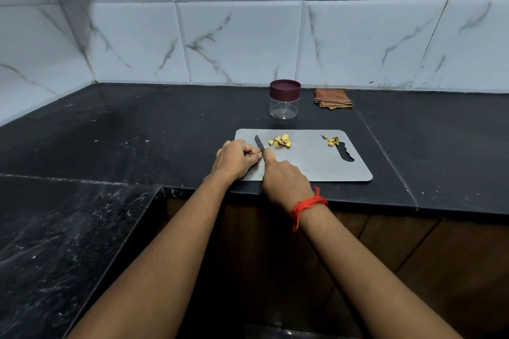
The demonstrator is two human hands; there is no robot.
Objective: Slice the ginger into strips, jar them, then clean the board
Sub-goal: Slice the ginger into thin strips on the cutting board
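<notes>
A grey steel cutting board lies on the black counter. My right hand grips a knife whose blade points away over the board's left part. My left hand has its fingers curled against the blade, pinching a small ginger piece that is mostly hidden. A pile of yellow ginger slices sits near the board's far edge. A smaller heap of ginger bits lies by the board's handle slot. A clear jar with a maroon lid on stands behind the board.
A folded checked cloth lies at the back right by the tiled wall. The black counter runs left and turns toward me in an L. Wooden cabinet fronts show below the counter edge.
</notes>
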